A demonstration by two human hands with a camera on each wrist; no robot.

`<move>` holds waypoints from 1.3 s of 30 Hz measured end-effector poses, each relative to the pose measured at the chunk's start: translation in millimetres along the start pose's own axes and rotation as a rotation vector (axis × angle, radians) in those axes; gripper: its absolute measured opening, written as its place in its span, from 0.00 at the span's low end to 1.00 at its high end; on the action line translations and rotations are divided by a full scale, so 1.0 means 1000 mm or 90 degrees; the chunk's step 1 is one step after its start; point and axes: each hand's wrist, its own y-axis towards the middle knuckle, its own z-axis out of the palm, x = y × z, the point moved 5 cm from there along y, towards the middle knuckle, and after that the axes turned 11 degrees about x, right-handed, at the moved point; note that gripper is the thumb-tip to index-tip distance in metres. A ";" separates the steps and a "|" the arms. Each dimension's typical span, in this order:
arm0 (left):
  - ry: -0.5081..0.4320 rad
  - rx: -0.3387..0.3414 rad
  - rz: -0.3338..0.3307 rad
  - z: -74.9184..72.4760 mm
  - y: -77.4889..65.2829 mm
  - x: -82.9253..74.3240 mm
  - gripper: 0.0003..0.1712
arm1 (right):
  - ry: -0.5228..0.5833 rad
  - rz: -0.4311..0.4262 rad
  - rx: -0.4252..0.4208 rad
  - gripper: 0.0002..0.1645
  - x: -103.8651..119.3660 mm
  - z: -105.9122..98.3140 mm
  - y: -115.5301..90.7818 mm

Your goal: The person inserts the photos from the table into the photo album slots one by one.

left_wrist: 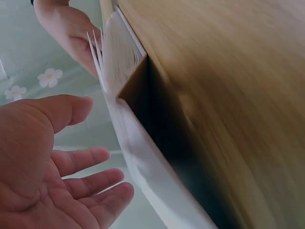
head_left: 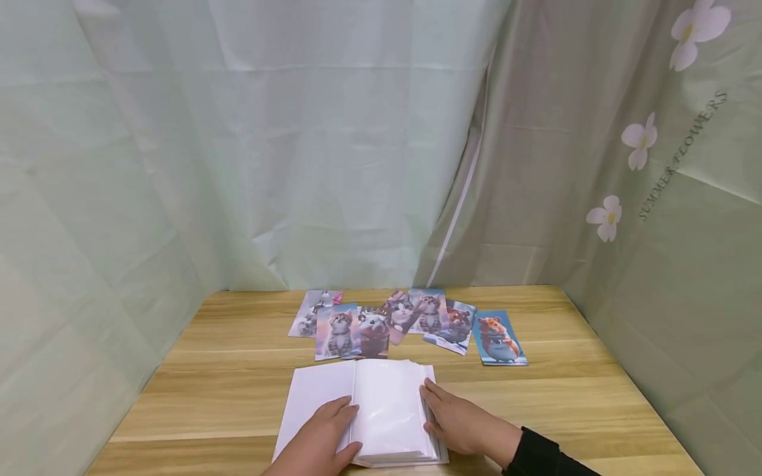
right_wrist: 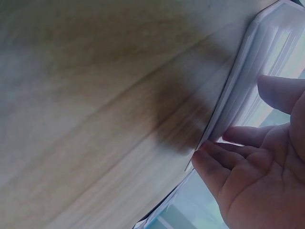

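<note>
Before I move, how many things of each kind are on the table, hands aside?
Cards: 7 visible, some overlapping
Album: 1, lying open
Total: 8

book (head_left: 389, 406) was white, table (head_left: 565, 396) was wood-grained tan, curtain (head_left: 702, 264) was pale green with white flowers (head_left: 605, 217), sleeve (head_left: 536, 453) was black, rightmost card (head_left: 500, 338) was blue-and-orange
</note>
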 end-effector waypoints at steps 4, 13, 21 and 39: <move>0.018 0.001 0.030 0.003 0.003 -0.007 0.33 | 0.001 -0.002 0.000 0.40 0.000 0.000 0.001; 0.043 0.007 0.061 0.012 0.010 -0.013 0.36 | 0.005 0.000 -0.001 0.40 0.000 0.000 0.001; 0.030 0.049 0.052 0.020 0.018 -0.015 0.37 | 0.006 0.001 -0.006 0.40 0.002 -0.001 -0.001; 0.125 0.032 0.070 0.026 0.023 -0.021 0.35 | 0.003 -0.004 -0.017 0.39 0.003 -0.003 -0.003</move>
